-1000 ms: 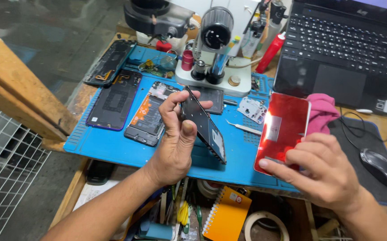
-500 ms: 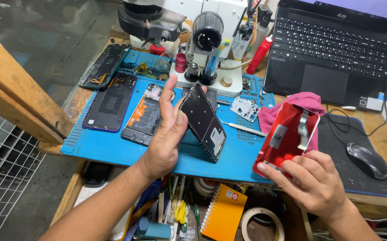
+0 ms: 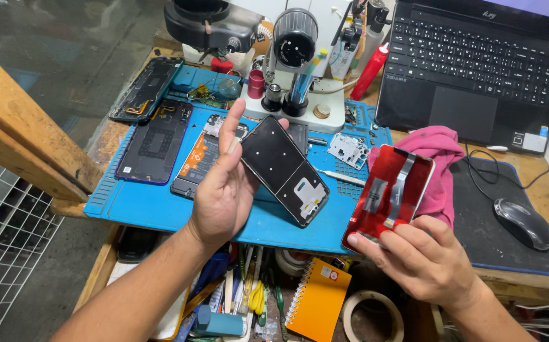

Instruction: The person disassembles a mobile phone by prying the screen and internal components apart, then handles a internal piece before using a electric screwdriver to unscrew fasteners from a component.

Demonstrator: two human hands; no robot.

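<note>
Since a second ago we have turned the red back cover (image 3: 389, 197) inner face up, showing two grey strips. Our left hand (image 3: 224, 190) grips one black phone frame (image 3: 285, 170): flat, matte, rounded corners, long axis slanting from upper left to lower right, above the blue ribbed mat (image 3: 154, 206). Our right hand (image 3: 423, 259) clasps the glossy cover's lower end, tilted up right. On the mat: three opened phones (image 3: 156, 139). Beyond: one microscope (image 3: 293, 47), one pink cloth (image 3: 442, 152), one laptop (image 3: 477, 69), one mouse (image 3: 523, 223).
</note>
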